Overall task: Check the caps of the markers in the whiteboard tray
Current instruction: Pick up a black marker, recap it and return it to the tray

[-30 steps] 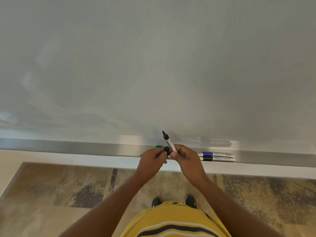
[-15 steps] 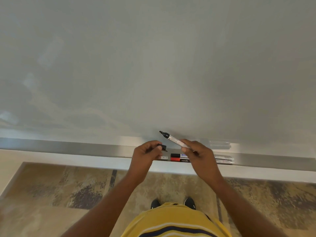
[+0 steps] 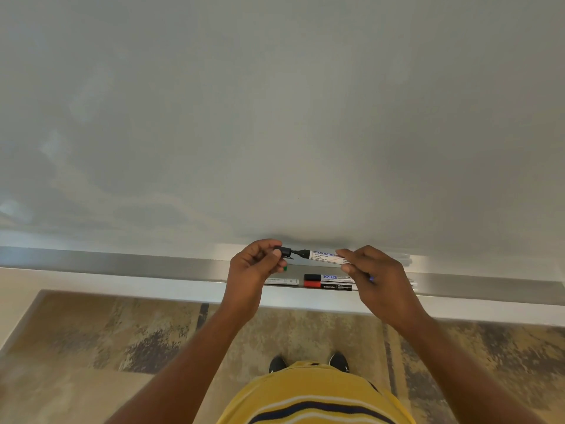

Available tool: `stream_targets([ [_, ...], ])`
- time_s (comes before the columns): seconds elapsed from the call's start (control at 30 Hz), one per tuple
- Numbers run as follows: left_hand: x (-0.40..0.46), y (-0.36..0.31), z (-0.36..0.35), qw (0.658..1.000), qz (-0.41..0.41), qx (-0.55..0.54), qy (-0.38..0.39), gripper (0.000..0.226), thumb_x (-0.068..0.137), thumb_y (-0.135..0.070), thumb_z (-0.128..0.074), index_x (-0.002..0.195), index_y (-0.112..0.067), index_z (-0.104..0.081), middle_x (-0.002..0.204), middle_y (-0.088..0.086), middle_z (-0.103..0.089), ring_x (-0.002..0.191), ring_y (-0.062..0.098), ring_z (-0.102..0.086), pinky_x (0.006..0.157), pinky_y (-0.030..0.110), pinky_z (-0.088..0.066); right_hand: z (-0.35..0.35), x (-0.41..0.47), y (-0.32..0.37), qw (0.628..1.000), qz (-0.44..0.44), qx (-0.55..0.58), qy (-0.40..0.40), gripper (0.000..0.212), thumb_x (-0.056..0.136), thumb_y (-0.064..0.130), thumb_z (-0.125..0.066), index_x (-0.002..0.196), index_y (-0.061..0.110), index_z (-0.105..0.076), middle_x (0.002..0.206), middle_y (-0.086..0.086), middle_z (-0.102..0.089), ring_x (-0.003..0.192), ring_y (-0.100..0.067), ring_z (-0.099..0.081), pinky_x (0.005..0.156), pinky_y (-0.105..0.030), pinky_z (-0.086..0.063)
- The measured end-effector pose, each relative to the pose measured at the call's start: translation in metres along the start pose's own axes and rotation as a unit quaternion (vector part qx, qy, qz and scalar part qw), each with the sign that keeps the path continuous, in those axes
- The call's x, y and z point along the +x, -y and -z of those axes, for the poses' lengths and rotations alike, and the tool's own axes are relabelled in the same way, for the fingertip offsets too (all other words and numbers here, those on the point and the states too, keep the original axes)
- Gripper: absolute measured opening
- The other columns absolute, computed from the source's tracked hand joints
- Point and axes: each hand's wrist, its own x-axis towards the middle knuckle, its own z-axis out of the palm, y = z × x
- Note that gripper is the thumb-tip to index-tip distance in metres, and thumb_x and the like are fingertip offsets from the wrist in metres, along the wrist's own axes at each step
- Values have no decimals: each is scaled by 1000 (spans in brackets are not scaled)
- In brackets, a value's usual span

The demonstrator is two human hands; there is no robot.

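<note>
step: black cap (image 3: 285,251) is being brought back onto the black marker (image 3: 324,255); judged as recapping after a check
left hand (image 3: 255,266): closed on the cap, which is pinched between thumb and fingertips, open end facing the nib
right hand (image 3: 377,278): clamped on the rear of the marker barrel; barrel is held nearly level, nib pointing at the cap
hands: apart, linked only through cap and marker
gap: nib is seen just at the cap mouth; whether it is already inside cannot be told
marker place: held just above the whiteboard tray (image 3: 122,266), close to the whiteboard (image 3: 275,117), over the middle of the tray's length
tray contents: black-capped marker (image 3: 327,276) and red-capped marker (image 3: 327,285) are laid side by side at the tray's front edge, caps on; a white barrel (image 3: 282,281) lies just beside them, partly hidden under the left hand; a small green bit (image 3: 285,268) is seen by the left thumb, identity unclear; more markers are hidden behind the right hand
how to do well: cap and barrel should be kept on one axis, so the nib is not crushed on the cap rim
push: a straight press until seating is felt is called for; a slight tug afterwards would confirm the hold
risk: ink on fingers if the nib is brushed; a tilted cap may seem shut but sit loose
left to do: other tray markers are judged as not yet all checked
</note>
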Motion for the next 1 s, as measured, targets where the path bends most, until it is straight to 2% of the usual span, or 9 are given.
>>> stream_targets([
  [0.23, -3, 2, -3, 998, -1, 68, 9, 18, 92, -5, -62, 103, -14, -73, 83, 10, -74, 80, 27, -70, 81, 36, -59, -3, 5, 3, 999, 19, -28, 12, 32, 90, 9, -62, 120, 17, -65, 88, 6, -59, 78, -5, -54, 71, -4, -36],
  [0.4, 0, -1, 0, 993, -22, 117, -13, 23, 91, -4, -64, 98, -22, -76, 80, 10, -77, 75, 24, -73, 77, 29, -61, -9, 10, 5, 999, 25, -27, -12, 31, 87, 2, -64, 116, 13, -67, 97, 2, -67, 80, -4, -56, 76, -1, -38],
  [0.5, 3, -5, 0, 992, -28, 124, -20, 23, 90, 1, -62, 98, -15, -76, 78, 11, -77, 69, 22, -72, 71, 26, -60, -17, 12, 7, 999, 19, -13, -39, 31, 86, -3, -64, 113, 12, -69, 102, -1, -69, 85, -8, -61, 83, -3, -41],
  [0.67, 7, -11, -2, 991, -22, 130, -20, 18, 90, 3, -62, 100, -6, -75, 76, 17, -75, 66, 20, -70, 69, 25, -59, -27, 12, 5, 996, 19, -7, -81, 34, 83, -8, -65, 111, 10, -70, 106, -4, -69, 93, -13, -63, 92, -15, -47],
  [0.77, 10, -12, 1, 992, -16, 124, -21, 18, 90, 5, -61, 101, 0, -74, 78, 19, -74, 64, 18, -70, 66, 23, -59, -32, 14, 4, 995, 28, -11, -93, 36, 80, -12, -65, 110, 9, -70, 105, -6, -69, 93, -7, -61, 92, -9, -43],
  [0.83, 11, -9, 3, 991, -8, 130, -20, 18, 90, 5, -61, 102, -1, -74, 78, 17, -75, 64, 18, -70, 67, 23, -59, -34, 14, 2, 995, 41, -24, -85, 37, 79, -13, -66, 110, 8, -70, 105, -7, -69, 91, -8, -62, 92, -10, -45],
  [0.93, 13, -4, 9, 988, -6, 156, -6, 20, 92, 3, -59, 101, -6, -74, 80, 16, -75, 67, 18, -70, 71, 26, -60, -38, 16, -1, 997, 42, -31, -61, 35, 82, -8, -65, 112, 9, -69, 108, -7, -69, 94, -17, -65, 92, -19, -49],
  [1.0, 18, 0, 16, 985, 2, 169, -17, 20, 92, 0, -60, 99, -12, -74, 80, 14, -76, 70, 17, -72, 73, 25, -60, -44, 23, -3, 999, 5, -17, -32, 33, 87, 2, -64, 118, 13, -66, 112, -3, -67, 97, -16, -63, 91, -15, -46],
])
